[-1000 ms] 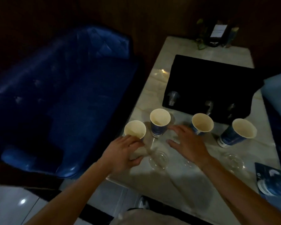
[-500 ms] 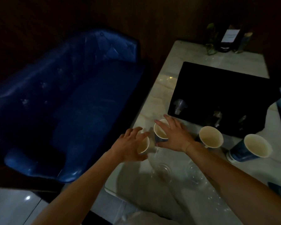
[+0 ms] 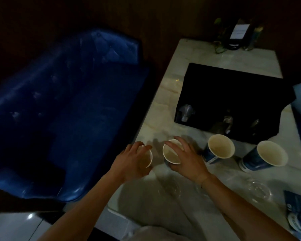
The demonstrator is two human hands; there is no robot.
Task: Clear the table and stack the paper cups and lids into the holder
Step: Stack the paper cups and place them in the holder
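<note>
Cups sit on the marble table [image 3: 165, 101] before the black holder [image 3: 233, 94] (its slots are too dim to read). The right hand [image 3: 186, 160] wraps one cup [image 3: 170, 153]; the left hand [image 3: 132, 162] grips another cup [image 3: 147, 158] just beside it. Two more cups [image 3: 221, 146] [image 3: 269, 155] stand to the right, and clear lids [image 3: 258, 188] lie nearer.

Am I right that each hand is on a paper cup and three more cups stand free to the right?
Not quite: the head view shows two free cups, not three. The left hand and right hand are each on a paper cup, as you said.
</note>
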